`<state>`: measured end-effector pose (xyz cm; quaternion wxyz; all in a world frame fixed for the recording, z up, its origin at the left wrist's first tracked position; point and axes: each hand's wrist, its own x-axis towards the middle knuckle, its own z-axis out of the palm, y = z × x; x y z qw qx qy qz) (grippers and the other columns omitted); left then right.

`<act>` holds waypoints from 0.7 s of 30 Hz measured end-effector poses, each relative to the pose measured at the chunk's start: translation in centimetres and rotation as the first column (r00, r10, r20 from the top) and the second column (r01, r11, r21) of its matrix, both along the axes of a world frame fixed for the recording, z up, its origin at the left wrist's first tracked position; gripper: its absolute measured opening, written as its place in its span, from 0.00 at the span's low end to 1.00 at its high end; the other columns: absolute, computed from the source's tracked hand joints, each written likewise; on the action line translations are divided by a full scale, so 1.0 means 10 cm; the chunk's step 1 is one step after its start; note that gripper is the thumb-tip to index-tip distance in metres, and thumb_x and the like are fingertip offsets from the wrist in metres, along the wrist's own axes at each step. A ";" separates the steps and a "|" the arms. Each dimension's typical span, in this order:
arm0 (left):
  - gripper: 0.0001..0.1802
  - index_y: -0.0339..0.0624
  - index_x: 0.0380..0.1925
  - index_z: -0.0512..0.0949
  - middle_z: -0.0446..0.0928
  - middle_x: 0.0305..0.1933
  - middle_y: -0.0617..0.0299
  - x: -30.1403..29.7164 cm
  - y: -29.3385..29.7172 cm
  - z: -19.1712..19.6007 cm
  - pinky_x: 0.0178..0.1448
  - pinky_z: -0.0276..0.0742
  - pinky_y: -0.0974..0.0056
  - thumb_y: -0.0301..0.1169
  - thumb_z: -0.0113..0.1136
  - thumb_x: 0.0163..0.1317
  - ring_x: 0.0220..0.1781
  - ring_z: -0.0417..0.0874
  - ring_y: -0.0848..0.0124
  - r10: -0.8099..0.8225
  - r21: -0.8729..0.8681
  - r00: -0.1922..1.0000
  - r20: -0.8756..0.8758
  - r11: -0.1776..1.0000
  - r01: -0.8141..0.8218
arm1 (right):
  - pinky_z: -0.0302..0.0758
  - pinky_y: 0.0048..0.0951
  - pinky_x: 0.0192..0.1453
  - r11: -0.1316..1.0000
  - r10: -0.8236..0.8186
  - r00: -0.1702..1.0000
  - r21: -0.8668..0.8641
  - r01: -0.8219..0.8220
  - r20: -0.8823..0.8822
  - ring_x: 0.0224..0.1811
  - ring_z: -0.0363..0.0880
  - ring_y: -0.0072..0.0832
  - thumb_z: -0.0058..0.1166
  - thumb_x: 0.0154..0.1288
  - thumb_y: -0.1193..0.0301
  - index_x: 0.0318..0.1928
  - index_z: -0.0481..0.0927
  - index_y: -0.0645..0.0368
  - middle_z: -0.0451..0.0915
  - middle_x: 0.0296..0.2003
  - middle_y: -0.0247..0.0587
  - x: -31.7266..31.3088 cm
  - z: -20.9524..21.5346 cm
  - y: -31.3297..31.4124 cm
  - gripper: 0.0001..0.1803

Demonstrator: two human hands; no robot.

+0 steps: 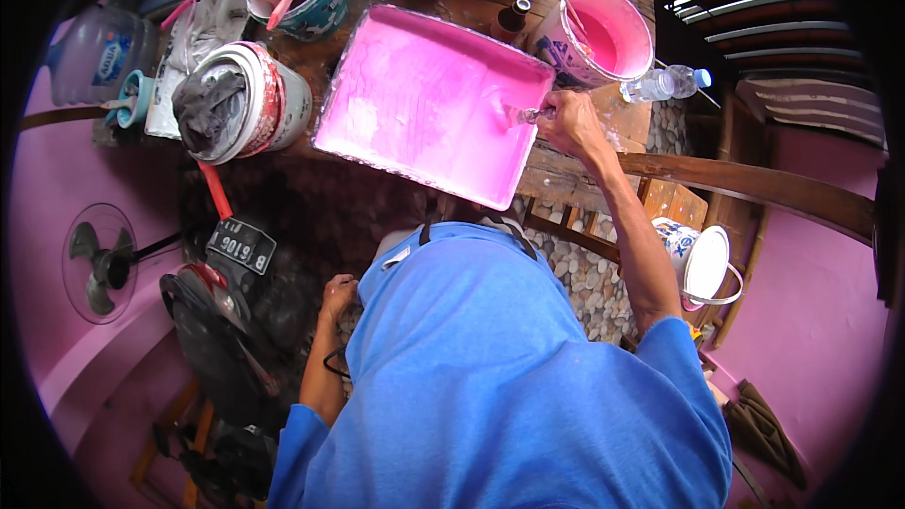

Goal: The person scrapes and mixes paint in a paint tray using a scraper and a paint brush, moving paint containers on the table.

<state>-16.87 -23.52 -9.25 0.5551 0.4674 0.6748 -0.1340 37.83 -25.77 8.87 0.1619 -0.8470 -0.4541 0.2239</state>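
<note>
My right hand (569,123) is closed around the handle of a paintbrush (521,116), at the right side of a wide paint tray (351,143). Its bristles, coated in pink, touch the tray's pink-covered inside. Thin streaks and paler patches mark the paint there. Just beyond that hand stands a white bucket of pink paint (611,33), with a thin stick leaning in it. Down beside my blue shirt hangs my left hand (339,295), away from the tray; its fingers are partly hidden, and I cannot tell whether they hold anything.
On the wooden table (566,170), a lidded bucket with a dark rag (209,106) and a green pail (316,5) stand left of the tray. A dark bottle (510,21) and clear plastic bottles (660,85) are nearby. A motorbike (222,320) and fan (101,264) are at left, a white bucket (705,264) at right.
</note>
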 end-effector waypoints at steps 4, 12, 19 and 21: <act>0.22 0.32 0.50 0.75 0.82 0.41 0.50 0.00 0.00 -0.01 0.41 0.79 0.65 0.32 0.62 0.56 0.37 0.82 0.68 0.011 0.009 1.000 0.014 1.000 -0.012 | 0.77 0.43 0.41 0.994 -0.063 0.998 0.087 0.063 0.001 0.33 0.81 0.52 0.60 0.47 0.71 0.33 0.83 0.66 0.80 0.26 0.59 0.13 -0.03 0.01 0.13; 0.22 0.31 0.48 0.76 0.82 0.40 0.49 -0.07 -0.01 -0.11 0.41 0.79 0.64 0.32 0.63 0.55 0.37 0.83 0.67 -0.026 0.041 0.999 0.019 0.999 0.025 | 0.75 0.40 0.35 0.989 0.000 0.999 0.151 -0.007 0.044 0.24 0.80 0.42 0.58 0.47 0.74 0.34 0.83 0.66 0.79 0.22 0.55 0.21 -0.06 0.04 0.12; 0.22 0.32 0.49 0.75 0.82 0.40 0.49 -0.07 -0.01 -0.08 0.41 0.79 0.64 0.31 0.64 0.55 0.36 0.83 0.67 0.006 0.011 0.999 0.035 1.000 -0.006 | 0.76 0.43 0.39 0.996 0.046 0.996 0.072 -0.052 0.082 0.29 0.81 0.48 0.56 0.48 0.74 0.33 0.82 0.66 0.79 0.25 0.58 0.23 0.00 0.11 0.11; 0.22 0.32 0.49 0.75 0.82 0.40 0.49 -0.13 -0.04 -0.12 0.40 0.79 0.64 0.31 0.63 0.55 0.36 0.83 0.67 0.000 0.023 0.999 0.040 1.000 -0.001 | 0.77 0.45 0.42 0.995 0.034 0.999 0.088 -0.037 0.036 0.33 0.81 0.52 0.54 0.48 0.74 0.32 0.82 0.66 0.80 0.28 0.60 0.26 0.02 0.15 0.10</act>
